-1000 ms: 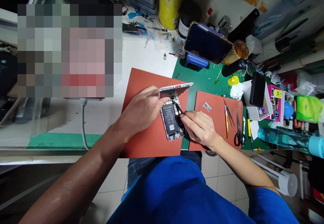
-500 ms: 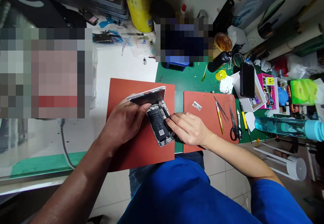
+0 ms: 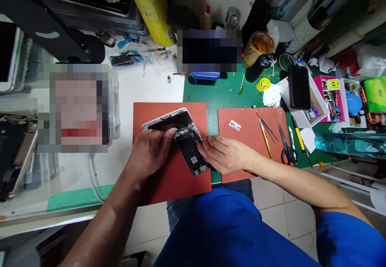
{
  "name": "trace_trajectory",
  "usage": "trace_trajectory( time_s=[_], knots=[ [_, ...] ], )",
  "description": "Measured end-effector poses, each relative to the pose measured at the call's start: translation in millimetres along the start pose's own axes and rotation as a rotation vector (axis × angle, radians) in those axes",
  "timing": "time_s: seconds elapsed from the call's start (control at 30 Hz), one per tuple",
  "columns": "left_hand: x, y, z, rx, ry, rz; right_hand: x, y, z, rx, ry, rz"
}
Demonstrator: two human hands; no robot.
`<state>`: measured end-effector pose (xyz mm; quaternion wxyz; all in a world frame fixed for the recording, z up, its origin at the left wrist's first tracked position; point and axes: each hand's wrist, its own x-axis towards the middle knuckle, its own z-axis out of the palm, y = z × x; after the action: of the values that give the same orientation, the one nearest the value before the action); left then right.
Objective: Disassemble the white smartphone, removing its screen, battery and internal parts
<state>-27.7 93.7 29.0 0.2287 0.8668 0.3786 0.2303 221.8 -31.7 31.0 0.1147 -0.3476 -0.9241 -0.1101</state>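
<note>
An opened smartphone [image 3: 187, 148] is held over a red-brown mat [image 3: 169, 186], its battery and inner parts showing. Its white-edged screen panel [image 3: 175, 121] is lifted away from the body at the top end. My left hand [image 3: 149, 150] is closed around the panel's lower edge, with the thumb on the panel's dark inner face. At the right side of the phone body, my right hand [image 3: 224, 153] has its fingertips pinched together over the inner parts beside the battery. Whatever lies between those fingertips is too small and hidden to make out.
A second red-brown mat [image 3: 250, 146] carries a small white label [image 3: 235, 125], tweezers [image 3: 269, 129] and a yellow pen-like tool [image 3: 265, 140]. Scissors [image 3: 288, 148] lie at its right edge. Farther right are a water bottle [image 3: 352, 144] and a dark phone [image 3: 299, 87] on a box.
The camera view has shifted, so more of the left side shows. The screen panel looks tilted a little further left. Both hands stay on the phone.
</note>
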Motion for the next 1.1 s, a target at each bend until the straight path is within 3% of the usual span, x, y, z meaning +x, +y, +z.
trace_trajectory(
  time_s=[0.13, 0.53, 0.77, 0.93, 1.1],
  knots=[
    [-1, -1, 0.6, -0.001, 0.008, 0.011, 2, -3, -3, -0.129, 0.070, -0.013],
    [-3, -4, 3.7, 0.009, 0.049, 0.092, 8, 0, -3, -0.154, 0.100, -0.018],
    [-5, -4, 0.9, 0.001, -0.011, 0.009, 7, -3, -10, -0.180, 0.173, -0.002],
    [-4, -1, -1.9, -0.093, -0.035, -0.125, -2, -15, -21, 0.029, 0.205, 0.171],
    [-1, 1, -2.0, -0.090, 0.024, -0.199, -17, -35, -38, 0.330, 0.155, 0.545]
  ],
)
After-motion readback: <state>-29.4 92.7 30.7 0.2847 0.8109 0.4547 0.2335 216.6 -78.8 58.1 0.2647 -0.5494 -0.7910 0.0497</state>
